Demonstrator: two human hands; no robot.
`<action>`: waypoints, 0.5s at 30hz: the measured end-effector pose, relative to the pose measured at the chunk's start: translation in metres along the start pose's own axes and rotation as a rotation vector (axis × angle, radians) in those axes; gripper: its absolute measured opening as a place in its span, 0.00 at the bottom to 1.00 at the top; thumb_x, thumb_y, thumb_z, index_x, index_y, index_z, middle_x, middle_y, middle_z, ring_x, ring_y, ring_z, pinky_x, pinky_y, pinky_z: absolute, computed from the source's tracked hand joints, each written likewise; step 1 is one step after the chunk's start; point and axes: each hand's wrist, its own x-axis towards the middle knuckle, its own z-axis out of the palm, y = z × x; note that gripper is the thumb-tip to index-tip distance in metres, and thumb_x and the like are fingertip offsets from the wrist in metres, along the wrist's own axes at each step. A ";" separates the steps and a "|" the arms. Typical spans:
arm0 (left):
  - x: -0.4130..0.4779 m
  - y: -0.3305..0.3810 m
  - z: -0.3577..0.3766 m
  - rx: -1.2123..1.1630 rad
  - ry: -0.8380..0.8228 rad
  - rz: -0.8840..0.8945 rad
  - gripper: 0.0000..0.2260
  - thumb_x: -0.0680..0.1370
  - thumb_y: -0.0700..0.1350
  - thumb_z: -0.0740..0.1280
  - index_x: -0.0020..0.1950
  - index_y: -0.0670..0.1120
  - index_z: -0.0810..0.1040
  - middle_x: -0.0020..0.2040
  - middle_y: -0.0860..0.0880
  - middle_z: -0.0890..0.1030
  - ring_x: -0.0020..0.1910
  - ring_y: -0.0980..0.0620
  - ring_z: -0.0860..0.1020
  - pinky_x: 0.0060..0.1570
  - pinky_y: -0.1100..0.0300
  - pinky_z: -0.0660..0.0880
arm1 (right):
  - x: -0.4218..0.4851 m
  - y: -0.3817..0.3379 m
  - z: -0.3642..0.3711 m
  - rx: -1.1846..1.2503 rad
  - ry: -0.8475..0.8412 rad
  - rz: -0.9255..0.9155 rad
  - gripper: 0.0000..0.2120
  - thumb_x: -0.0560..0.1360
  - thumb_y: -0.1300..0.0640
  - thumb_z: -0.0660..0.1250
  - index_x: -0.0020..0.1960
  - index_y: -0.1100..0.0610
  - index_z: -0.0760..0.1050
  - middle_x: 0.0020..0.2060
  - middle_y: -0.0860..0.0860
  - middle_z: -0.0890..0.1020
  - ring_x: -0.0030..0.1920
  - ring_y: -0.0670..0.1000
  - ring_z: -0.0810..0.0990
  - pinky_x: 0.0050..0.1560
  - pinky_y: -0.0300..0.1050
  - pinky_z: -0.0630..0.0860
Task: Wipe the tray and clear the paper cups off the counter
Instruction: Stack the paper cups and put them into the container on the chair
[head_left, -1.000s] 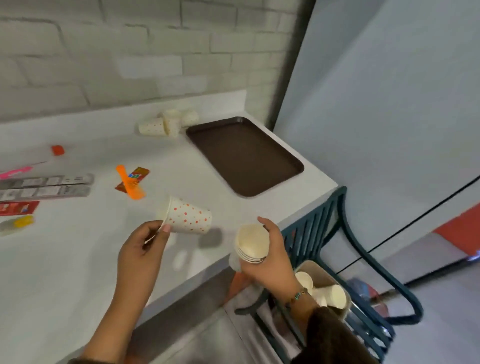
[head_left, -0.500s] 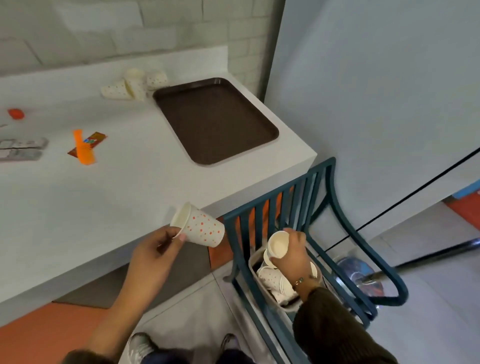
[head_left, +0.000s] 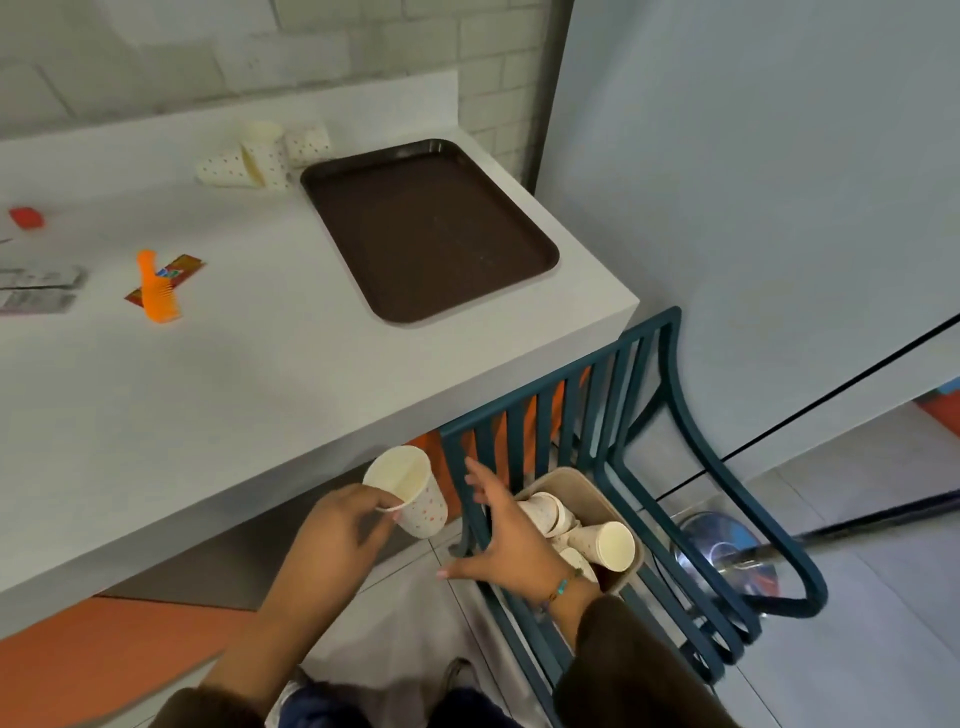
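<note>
My left hand (head_left: 340, 525) pinches the rim of a dotted paper cup (head_left: 410, 493), held below the counter's front edge. Just right of it, my right hand (head_left: 506, 540) is open with spread fingers, empty, beside a beige bin (head_left: 576, 480) that sits on a blue chair (head_left: 670, 415). Several paper cups (head_left: 602, 543) lie inside the bin. An empty brown tray (head_left: 431, 228) rests on the white counter (head_left: 234, 374) at its right end. A small cluster of dotted cups (head_left: 260, 156) lies on the counter behind the tray's left corner.
An orange comb (head_left: 158, 288) lies on a red packet, with foil strips (head_left: 36, 288) and a small red item (head_left: 26, 217) at the counter's left. A grey wall panel stands right of the chair. A shiny metal object (head_left: 722, 545) sits on the floor under the chair.
My right hand let go of the stacked cups into the bin and opened above it. My left hand carried its dotted cup down and right, towards the bin.
</note>
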 end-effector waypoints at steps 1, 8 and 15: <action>0.002 0.002 0.005 0.039 -0.029 0.024 0.08 0.74 0.43 0.70 0.53 0.48 0.82 0.58 0.48 0.81 0.56 0.51 0.77 0.55 0.63 0.73 | -0.004 -0.008 0.004 0.026 0.018 -0.034 0.54 0.58 0.43 0.79 0.70 0.31 0.46 0.70 0.37 0.60 0.69 0.37 0.61 0.60 0.22 0.59; 0.009 0.033 0.036 0.112 -0.177 0.266 0.08 0.76 0.47 0.67 0.53 0.52 0.82 0.54 0.54 0.81 0.56 0.56 0.75 0.56 0.71 0.64 | -0.007 -0.017 -0.007 -0.075 0.245 -0.114 0.45 0.64 0.45 0.74 0.72 0.37 0.50 0.69 0.41 0.65 0.68 0.42 0.64 0.65 0.40 0.65; 0.012 0.034 0.035 -0.025 -0.149 0.216 0.17 0.78 0.46 0.64 0.65 0.58 0.72 0.65 0.64 0.66 0.65 0.65 0.64 0.63 0.73 0.57 | 0.006 0.029 -0.029 -0.281 0.360 -0.013 0.41 0.64 0.55 0.75 0.71 0.45 0.57 0.66 0.45 0.64 0.61 0.49 0.71 0.58 0.41 0.73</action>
